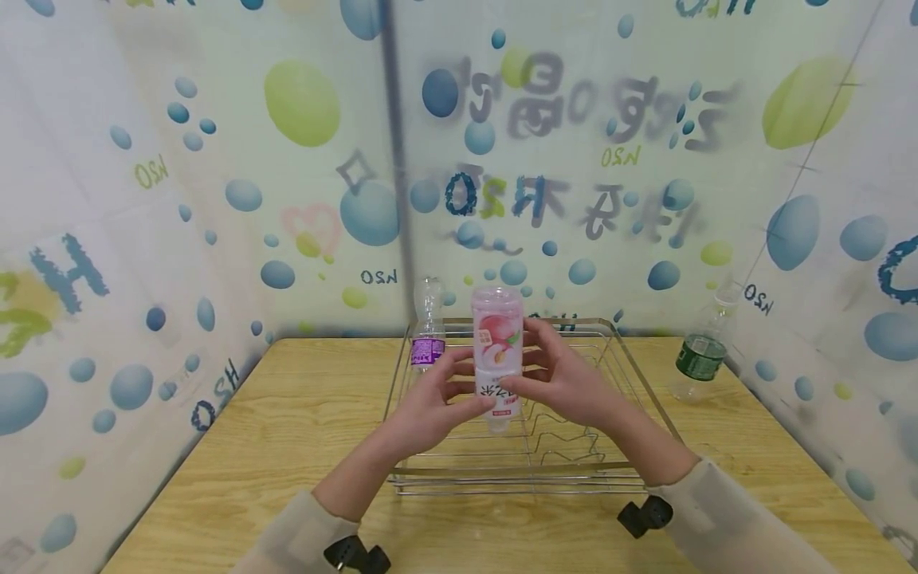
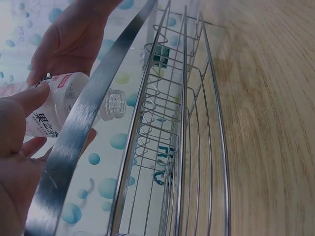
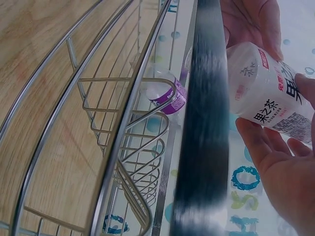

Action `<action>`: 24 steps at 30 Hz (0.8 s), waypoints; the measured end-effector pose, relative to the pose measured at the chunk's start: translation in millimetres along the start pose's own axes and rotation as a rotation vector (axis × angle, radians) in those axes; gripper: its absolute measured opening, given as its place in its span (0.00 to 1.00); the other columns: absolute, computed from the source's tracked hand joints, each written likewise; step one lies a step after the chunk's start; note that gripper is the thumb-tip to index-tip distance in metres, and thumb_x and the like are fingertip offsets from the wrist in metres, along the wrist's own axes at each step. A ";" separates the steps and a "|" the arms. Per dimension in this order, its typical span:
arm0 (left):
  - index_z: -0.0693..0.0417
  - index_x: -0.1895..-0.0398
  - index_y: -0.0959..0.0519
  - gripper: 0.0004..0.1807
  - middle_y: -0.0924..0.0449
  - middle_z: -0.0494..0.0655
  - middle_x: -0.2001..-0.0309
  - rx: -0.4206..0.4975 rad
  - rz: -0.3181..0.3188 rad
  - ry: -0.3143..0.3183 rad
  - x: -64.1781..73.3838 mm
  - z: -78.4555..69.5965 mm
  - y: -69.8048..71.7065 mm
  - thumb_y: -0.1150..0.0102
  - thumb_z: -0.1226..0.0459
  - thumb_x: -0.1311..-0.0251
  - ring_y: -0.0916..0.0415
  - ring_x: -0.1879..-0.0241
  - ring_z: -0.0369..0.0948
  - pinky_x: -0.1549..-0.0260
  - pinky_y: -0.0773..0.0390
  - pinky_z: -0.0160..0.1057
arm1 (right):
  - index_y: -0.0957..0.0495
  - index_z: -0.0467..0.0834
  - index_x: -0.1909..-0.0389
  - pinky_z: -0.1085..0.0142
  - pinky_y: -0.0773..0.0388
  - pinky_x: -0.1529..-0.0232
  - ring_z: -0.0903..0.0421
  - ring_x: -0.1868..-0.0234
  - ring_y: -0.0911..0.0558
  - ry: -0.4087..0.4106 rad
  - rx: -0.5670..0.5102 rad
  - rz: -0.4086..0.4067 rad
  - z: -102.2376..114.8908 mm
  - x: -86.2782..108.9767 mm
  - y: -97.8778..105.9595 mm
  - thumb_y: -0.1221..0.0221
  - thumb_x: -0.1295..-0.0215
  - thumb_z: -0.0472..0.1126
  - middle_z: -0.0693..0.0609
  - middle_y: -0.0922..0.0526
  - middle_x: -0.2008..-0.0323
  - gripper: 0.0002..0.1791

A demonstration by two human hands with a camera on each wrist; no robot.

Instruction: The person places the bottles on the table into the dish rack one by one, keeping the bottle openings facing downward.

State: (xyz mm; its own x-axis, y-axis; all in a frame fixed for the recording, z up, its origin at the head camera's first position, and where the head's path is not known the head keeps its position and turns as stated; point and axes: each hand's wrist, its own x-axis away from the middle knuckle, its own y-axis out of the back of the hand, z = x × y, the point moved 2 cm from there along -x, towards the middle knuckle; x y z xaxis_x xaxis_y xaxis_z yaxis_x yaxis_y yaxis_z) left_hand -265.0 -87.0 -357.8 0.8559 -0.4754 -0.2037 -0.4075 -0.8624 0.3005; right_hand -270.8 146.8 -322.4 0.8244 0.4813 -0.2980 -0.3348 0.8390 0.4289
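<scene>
Both hands hold a clear plastic bottle (image 1: pixel 498 351) with a pink peach label, above a wire rack (image 1: pixel 516 481). It is upside down, its uncapped mouth (image 2: pixel 116 104) pointing down. My left hand (image 1: pixel 426 406) grips it from the left, thumb across the front of the label. From the right, my right hand (image 1: pixel 574 387) holds it, thumb on the front and fingers reaching round the side. In the right wrist view the label's lower part (image 3: pixel 268 93) shows between the two hands. The rack's flat metal rim (image 3: pixel 204 118) crosses in front of the bottle there.
A bottle with a purple label (image 1: pixel 428 351) stands at the rack's back left corner. Another with a green label (image 1: pixel 701 357) stands at the table's back right. The wooden table (image 1: pixel 308 430) meets patterned curtains (image 1: pixel 330 199) behind and at both sides.
</scene>
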 end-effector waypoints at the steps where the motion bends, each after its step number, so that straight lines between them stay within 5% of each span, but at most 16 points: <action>1: 0.38 0.18 0.36 0.38 0.24 0.51 0.29 -0.003 -0.001 -0.002 -0.1 0.0 -0.1 0.29 0.57 0.25 0.19 0.32 0.54 0.35 0.13 0.53 | 0.44 0.48 0.17 0.53 0.11 0.36 0.42 0.36 0.16 0.001 0.003 -0.002 -0.3 -0.1 -0.1 0.28 0.27 0.38 0.40 0.26 0.32 0.45; 24: 0.40 0.17 0.38 0.38 0.26 0.53 0.28 0.020 0.007 -0.008 2.5 -0.6 0.4 0.31 0.60 0.24 0.21 0.30 0.55 0.35 0.13 0.53 | 0.43 0.50 0.16 0.54 0.11 0.37 0.42 0.36 0.16 0.012 0.003 -0.010 -2.0 1.0 -1.1 0.28 0.27 0.38 0.41 0.26 0.32 0.46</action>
State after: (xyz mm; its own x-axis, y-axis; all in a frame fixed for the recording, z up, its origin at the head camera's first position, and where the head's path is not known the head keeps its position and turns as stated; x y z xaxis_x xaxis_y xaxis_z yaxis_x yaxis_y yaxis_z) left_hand -262.8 -88.4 -357.7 0.8506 -0.4825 -0.2091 -0.4196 -0.8624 0.2832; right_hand -270.6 146.9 -324.9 0.8223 0.4756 -0.3124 -0.3248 0.8431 0.4286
